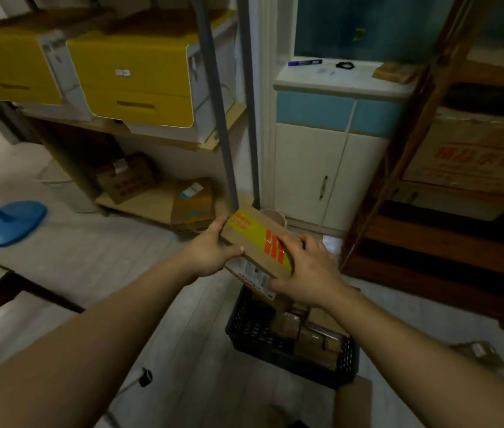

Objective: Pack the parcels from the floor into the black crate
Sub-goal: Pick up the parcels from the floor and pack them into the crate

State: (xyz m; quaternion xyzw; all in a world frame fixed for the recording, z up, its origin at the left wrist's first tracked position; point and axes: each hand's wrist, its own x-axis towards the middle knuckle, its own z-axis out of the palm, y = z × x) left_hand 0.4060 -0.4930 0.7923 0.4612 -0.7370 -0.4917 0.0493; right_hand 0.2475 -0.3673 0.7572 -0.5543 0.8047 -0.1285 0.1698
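A brown cardboard parcel (253, 239) with yellow tape and red marks is held in the air above the black crate (253, 338). My left hand (210, 254) grips its left end, thumb on the near side. My right hand (306, 270) grips its right end, fingers over the top. A white label shows on the parcel's underside. The crate stands on the floor below and holds several brown parcels (309, 335) in its right half. Another small parcel (479, 350) lies on the floor to the right of the crate.
A shelf rack with yellow and white boxes (139, 78) stands at the left, cardboard boxes on its lowest board. A white cabinet (324, 177) is straight ahead. A dark wooden rack (448, 230) stands right. A blue fan base (9, 223) sits far left.
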